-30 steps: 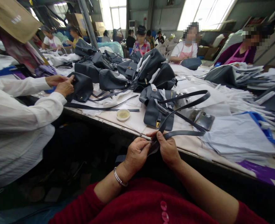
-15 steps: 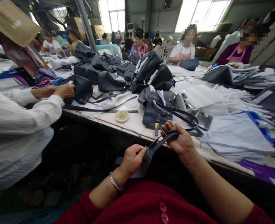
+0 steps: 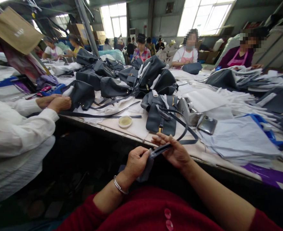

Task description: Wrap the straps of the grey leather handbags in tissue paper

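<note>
My left hand (image 3: 137, 162) pinches a dark strap end wrapped in a translucent plastic sleeve (image 3: 147, 168), low in front of my body. From there the dark bag strap (image 3: 162, 148) runs to my right hand (image 3: 177, 153), where it passes between thumb and loosely curled fingers. The strap loops onward over the table edge to a dark blue-grey backpack (image 3: 161, 123) with a gold clasp. Plastic film also covers part of the backpack's top handle.
A small dish of pale paste (image 3: 125, 121), a tape dispenser (image 3: 188, 111) and a phone (image 3: 207, 124) lie near the backpack. Dark bags (image 3: 153, 72) are heaped behind; white sheets (image 3: 239, 141) are stacked right. A co-worker's hands (image 3: 59, 102) handle a bag at left.
My right hand has moved left and down along the strap, closer to my left hand. The strap's loop has narrowed and shifted left. My left hand keeps its pinch.
</note>
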Demonstrator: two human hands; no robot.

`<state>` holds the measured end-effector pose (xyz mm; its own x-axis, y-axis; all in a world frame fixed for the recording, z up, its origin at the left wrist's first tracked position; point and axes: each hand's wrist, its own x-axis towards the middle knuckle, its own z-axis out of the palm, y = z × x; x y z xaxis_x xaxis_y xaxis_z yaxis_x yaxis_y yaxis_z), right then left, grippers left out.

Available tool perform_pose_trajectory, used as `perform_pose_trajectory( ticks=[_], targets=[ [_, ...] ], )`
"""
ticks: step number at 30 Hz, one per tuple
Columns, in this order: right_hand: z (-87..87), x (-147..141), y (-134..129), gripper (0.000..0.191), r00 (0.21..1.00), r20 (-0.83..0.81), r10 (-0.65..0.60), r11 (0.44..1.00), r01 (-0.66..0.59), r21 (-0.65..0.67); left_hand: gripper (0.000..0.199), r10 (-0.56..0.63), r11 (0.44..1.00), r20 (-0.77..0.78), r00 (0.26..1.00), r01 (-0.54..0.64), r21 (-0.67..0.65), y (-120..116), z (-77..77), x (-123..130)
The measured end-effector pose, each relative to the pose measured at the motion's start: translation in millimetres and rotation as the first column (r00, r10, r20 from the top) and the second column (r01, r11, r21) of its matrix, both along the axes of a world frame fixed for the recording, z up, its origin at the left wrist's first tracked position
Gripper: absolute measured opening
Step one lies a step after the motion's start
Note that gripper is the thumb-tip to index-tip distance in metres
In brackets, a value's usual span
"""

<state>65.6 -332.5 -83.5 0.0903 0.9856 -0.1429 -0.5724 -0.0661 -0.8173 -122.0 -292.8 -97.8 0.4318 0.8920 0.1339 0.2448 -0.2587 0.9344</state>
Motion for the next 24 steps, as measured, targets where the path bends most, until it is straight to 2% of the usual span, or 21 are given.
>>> perform_pose_trajectory(
  ticks=[3,5,6,8,11,13,15,17,20,24],
  targets=[
    [14.1,24,12,0.028,0.965,-0.101,-0.242,0.970,0.236,-0.064,0.022,0.040,0.998,-0.023,0.999,-0.041,-0.045,1,-2.5,-3],
    [18.3,25,15,0.020,0.955,-0.049,-0.294,0.955,0.292,-0.051,0.023,0.044,0.995,-0.032,0.999,-0.047,-0.088,1,0.8,0],
    [17.8,20,14,0.020,0.962,0.002,-0.273,0.962,0.273,-0.021,0.024,0.042,0.993,-0.033,0.999,-0.045,-0.105,2,3.6,2],
    [11.8,3,9,0.026,0.977,0.138,-0.160,0.987,0.156,0.040,0.024,0.029,0.992,-0.012,1.000,-0.031,-0.123,2,9.8,8],
    [-3.6,-24,-1,0.037,0.955,0.295,-0.005,0.998,-0.011,0.054,0.020,0.007,0.993,0.047,0.999,-0.002,-0.116,3,16.6,12],
    [-10.9,-31,-2,0.041,0.954,0.301,-0.002,0.999,-0.009,0.036,0.019,-0.005,0.994,0.048,0.999,0.010,-0.106,4,17.9,12],
    [-10.3,-28,1,0.042,0.962,0.263,-0.076,0.997,0.072,0.024,0.020,-0.007,0.994,0.014,1.000,0.009,-0.106,4,17.3,9],
    [-0.3,-19,8,0.041,0.961,0.230,-0.154,0.988,0.152,0.026,0.021,0.002,0.994,-0.017,1.000,-0.004,-0.112,4,16.1,6],
    [25.9,-7,22,0.034,0.967,0.161,-0.198,0.980,0.189,0.065,0.022,0.013,0.994,-0.029,1.000,-0.016,-0.109,4,16.5,7],
    [56.0,-14,35,0.026,0.968,-0.013,-0.250,0.960,0.250,0.127,0.023,-0.006,0.994,0.012,1.000,0.008,-0.112,5,23.3,17]
  ],
)
